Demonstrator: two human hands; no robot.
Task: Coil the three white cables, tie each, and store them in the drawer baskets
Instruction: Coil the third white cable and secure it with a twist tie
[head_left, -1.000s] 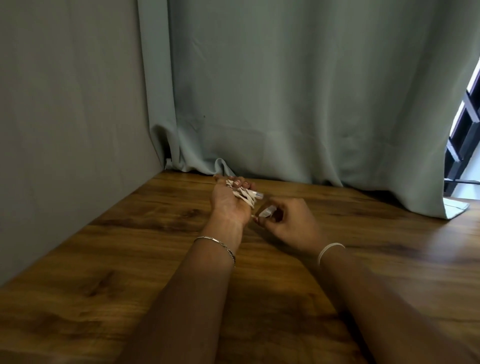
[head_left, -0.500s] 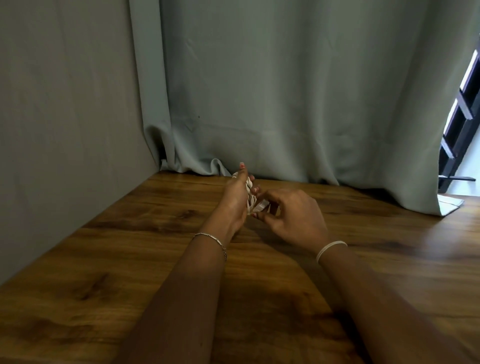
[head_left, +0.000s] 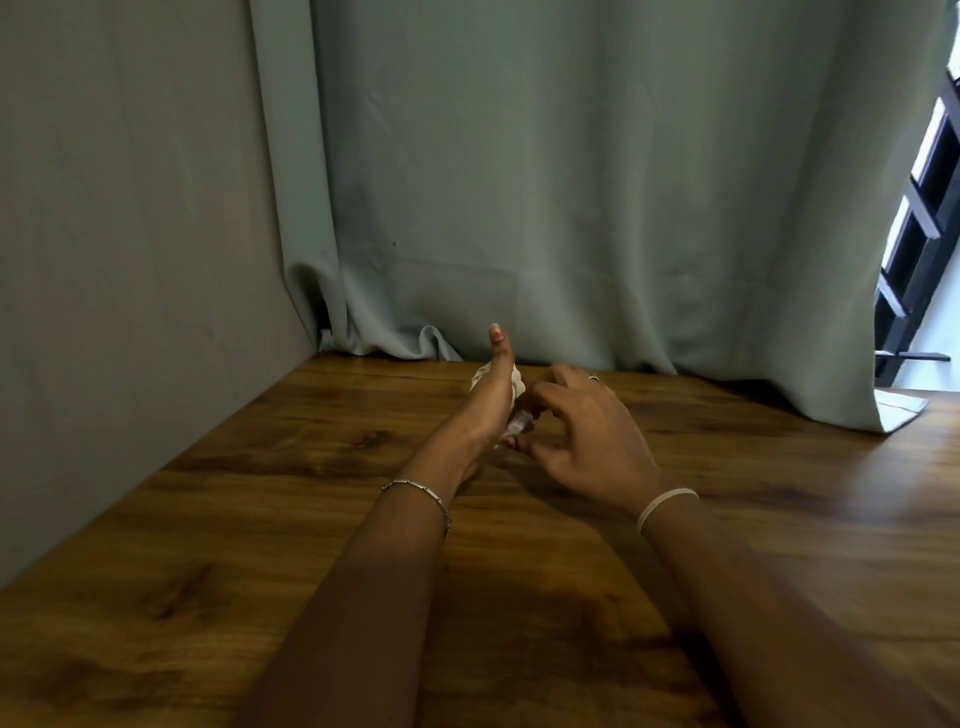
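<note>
**Left hand rolled edge-on; coil almost wound**

Since a second ago, your left hand (head_left: 485, 402) has turned from palm-up to edge-on with the thumb straight up. The white cable (head_left: 517, 385) coiled on it now shows only as slivers at centre frame, above the table (head_left: 260, 519). Only the plug (head_left: 519, 430) is left loose, so tying looks next. Your right hand (head_left: 587, 441) pinches that plug between thumb and fingertip, its other fingers loosely spread. Your left fingers are hidden but probably curl round the coil.
</note>
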